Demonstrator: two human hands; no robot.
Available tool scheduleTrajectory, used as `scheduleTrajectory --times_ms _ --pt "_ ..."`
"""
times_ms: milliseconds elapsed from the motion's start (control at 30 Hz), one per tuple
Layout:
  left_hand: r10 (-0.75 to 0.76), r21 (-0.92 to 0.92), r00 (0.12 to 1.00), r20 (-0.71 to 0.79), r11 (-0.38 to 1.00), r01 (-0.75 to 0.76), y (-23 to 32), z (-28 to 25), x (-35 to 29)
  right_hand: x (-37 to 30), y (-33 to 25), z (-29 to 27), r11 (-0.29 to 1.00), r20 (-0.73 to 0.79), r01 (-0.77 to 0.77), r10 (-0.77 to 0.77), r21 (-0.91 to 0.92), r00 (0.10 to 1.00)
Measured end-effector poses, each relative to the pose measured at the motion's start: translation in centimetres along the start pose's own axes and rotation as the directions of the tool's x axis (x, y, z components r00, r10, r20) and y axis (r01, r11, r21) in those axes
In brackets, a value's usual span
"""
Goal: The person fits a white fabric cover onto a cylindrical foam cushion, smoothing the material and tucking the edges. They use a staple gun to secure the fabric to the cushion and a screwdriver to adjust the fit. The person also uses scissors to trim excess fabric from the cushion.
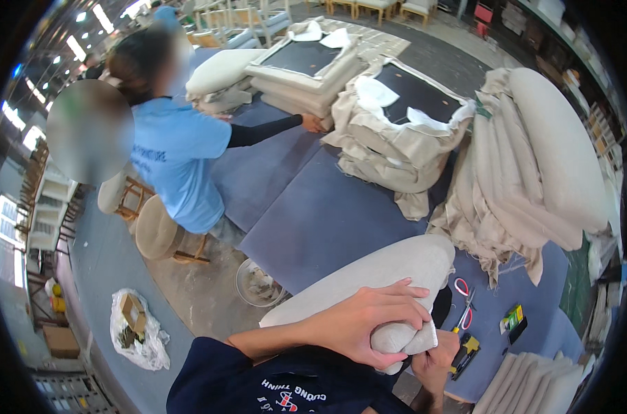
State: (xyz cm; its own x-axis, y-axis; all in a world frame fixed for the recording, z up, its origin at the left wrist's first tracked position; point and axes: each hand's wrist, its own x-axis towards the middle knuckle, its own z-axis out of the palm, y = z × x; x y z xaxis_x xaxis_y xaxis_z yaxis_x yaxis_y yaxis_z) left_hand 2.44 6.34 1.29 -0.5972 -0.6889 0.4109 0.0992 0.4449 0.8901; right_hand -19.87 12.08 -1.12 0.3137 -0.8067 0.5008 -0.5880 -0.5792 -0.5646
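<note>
A light grey fabric-covered seat cushion (368, 272) leans up against me, its rounded corner toward my body. My left hand (389, 321) is closed over that corner, thumb below and fingers across the top, pressing folded cloth. Just right of it, my right hand (434, 360) is closed at the loose fabric edge (424, 339), its fingertips partly hidden. A yellow-and-black staple gun (466, 353) lies close beside my right hand. Beyond it on the blue-grey tabletop are scissors (464, 303) with red-and-white handles.
A small yellow-green box (512, 319) and a dark phone-like object (517, 331) lie at right. Stacks of covered cushions (534, 152) stand farther off. A person in a light blue shirt (179, 162) reaches to another stack (296, 79). A bucket (258, 283) and plastic bag (139, 331) sit left.
</note>
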Motion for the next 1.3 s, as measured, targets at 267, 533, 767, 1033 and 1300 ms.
scheduleTrajectory --times_ms 267,533,767,1033,1300 --pt "-0.008 0.137 0.974 -0.224 0.990 0.040 -0.4 0.7 0.1 1.5 0.1 -1.4 0.999 0.103 -0.018 0.022 -0.045 0.994" --pt "-0.196 0.264 0.966 -0.167 0.935 0.235 1.7 2.6 0.7 -1.2 0.2 -2.5 0.994 0.141 -0.108 0.109 -0.019 0.984" --pt "-0.158 0.238 0.970 -0.185 0.950 0.200 1.3 2.6 0.3 0.2 3.0 -1.4 0.980 0.082 0.180 -0.187 0.087 0.979" --pt "-0.142 0.238 0.963 -0.231 0.951 0.197 1.3 3.2 0.5 -2.3 2.3 -1.3 0.992 -0.035 0.084 -0.087 -0.092 0.996" --pt "-0.131 0.240 0.969 -0.207 0.954 0.180 1.3 5.0 1.0 -4.3 4.1 -1.3 0.975 -0.177 0.169 -0.193 -0.144 0.965"
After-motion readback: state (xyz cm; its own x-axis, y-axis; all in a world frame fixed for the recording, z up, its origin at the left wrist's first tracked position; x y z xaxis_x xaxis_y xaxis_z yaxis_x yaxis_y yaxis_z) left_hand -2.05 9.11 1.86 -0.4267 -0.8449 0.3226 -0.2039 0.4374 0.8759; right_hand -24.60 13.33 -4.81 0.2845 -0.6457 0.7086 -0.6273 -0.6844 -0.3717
